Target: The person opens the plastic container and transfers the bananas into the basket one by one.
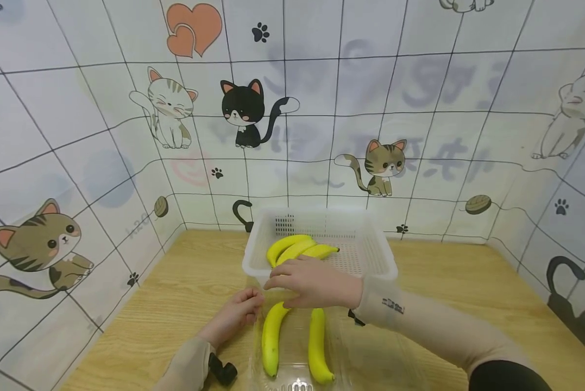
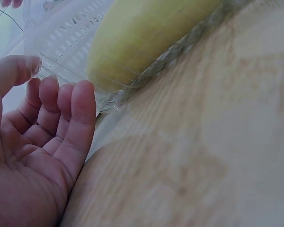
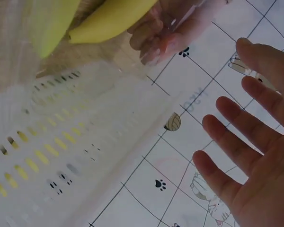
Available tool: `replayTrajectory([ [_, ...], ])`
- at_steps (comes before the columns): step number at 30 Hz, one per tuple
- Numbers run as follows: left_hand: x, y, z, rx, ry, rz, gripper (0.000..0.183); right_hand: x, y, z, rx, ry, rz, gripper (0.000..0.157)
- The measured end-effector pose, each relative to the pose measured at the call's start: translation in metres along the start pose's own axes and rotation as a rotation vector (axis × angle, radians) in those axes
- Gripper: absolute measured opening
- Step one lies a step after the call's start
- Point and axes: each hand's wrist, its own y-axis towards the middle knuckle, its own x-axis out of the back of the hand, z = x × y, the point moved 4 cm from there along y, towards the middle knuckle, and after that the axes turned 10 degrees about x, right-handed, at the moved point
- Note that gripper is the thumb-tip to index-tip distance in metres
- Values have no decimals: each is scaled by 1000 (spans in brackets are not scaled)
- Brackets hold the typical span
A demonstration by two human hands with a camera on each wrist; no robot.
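Observation:
My left hand (image 1: 240, 312) pinches the upper left edge of a clear plastic container (image 2: 61, 71) between thumb and curled fingers. Two yellow bananas lie lengthwise in that container, a left banana (image 1: 271, 339) and a right banana (image 1: 316, 347). Behind it stands a white perforated basket (image 1: 370, 266), with a group of bananas (image 1: 297, 247) at its left side. Above the basket's near rim hovers my right hand (image 1: 312, 282), palm down. Its fingers (image 3: 232, 146) are spread and hold nothing in the right wrist view.
A clear lid-like sheet (image 1: 380, 358) extends right of the container on the wooden table (image 1: 175, 288). Walls with a cat-print covering (image 1: 312, 136) rise behind the basket and at both sides. A small black device (image 1: 222, 372) sits at my left wrist.

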Motion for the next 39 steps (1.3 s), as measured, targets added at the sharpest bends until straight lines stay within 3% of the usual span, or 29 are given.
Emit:
replayTrajectory([
  [13,-1,-1,-2,-27,13,30,15,-44,2,20,235,64,-10,49],
  [24,-1,-1,-2,-18,-3,5,13,-67,2,20,225,19,61,48],
  [39,-1,0,-1,-26,3,16,13,-76,4,18,227,-4,59,48],
])
